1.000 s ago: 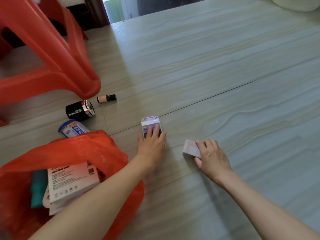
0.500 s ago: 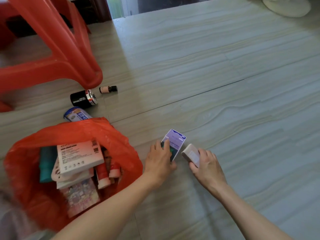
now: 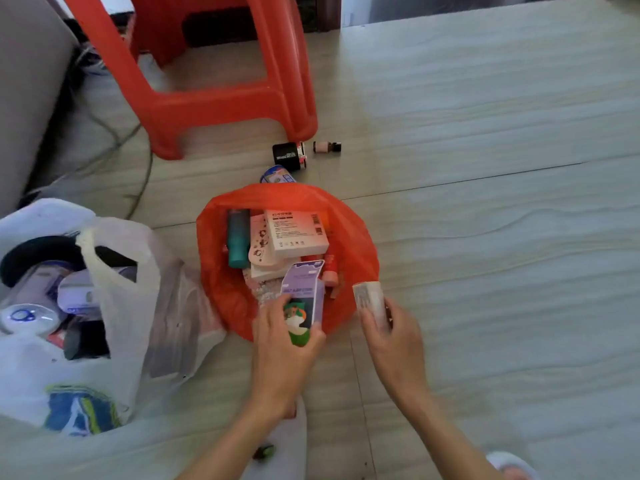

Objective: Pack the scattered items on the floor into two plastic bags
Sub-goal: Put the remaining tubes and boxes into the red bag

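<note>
My left hand (image 3: 282, 344) grips a purple box (image 3: 304, 292) with a green and orange picture, held over the near rim of the open red plastic bag (image 3: 356, 244). My right hand (image 3: 391, 337) holds a small white box (image 3: 369, 299) just right of that bag. Inside the red bag lie a white carton (image 3: 296, 233), a teal bottle (image 3: 238, 237) and several small packs. A white plastic bag (image 3: 121, 306), full of items, stands at the left. On the floor beyond the red bag lie a black can (image 3: 287, 155), a small pink bottle (image 3: 327, 146) and a blue-white tube (image 3: 277, 175).
A red plastic stool (image 3: 221, 98) stands at the back, its leg touching the black can. A grey sofa side (image 3: 27, 81) and loose cables (image 3: 138, 168) are at the far left. Pale tiled floor (image 3: 502, 202) stretches out to the right. A slipper tip (image 3: 509, 464) shows bottom right.
Both hands lifted their boxes off the floor and carried them left to the red bag. The view swung left and down, so the white bag came into sight.
</note>
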Demonstrator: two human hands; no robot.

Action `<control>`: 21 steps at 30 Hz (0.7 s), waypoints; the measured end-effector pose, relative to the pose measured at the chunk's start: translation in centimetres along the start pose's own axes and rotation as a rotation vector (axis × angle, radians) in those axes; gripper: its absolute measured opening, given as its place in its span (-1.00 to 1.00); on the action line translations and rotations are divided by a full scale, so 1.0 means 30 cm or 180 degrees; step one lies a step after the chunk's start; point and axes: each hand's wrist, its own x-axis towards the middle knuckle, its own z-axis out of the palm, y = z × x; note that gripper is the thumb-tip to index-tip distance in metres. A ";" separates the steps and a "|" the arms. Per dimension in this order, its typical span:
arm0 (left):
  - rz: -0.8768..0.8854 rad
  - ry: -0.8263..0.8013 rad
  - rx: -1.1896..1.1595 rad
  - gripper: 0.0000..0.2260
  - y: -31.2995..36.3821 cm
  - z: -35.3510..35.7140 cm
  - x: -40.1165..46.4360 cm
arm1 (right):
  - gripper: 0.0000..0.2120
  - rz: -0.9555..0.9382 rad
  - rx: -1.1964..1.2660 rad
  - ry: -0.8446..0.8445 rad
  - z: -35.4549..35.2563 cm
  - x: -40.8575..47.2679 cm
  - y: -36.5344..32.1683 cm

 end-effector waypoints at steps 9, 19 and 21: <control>-0.1329 -0.0009 -0.0611 -0.46 -0.119 0.006 0.077 | -0.55 0.0662 0.0865 -0.0223 0.181 0.072 -0.179; -0.0556 0.0091 0.0139 -0.53 -0.158 0.048 0.110 | -0.57 0.1426 0.0698 -0.0019 0.141 0.105 -0.066; -0.1521 0.0534 -0.0395 -0.59 -0.202 0.030 0.141 | -0.62 0.1803 0.1146 -0.0433 0.152 0.114 -0.064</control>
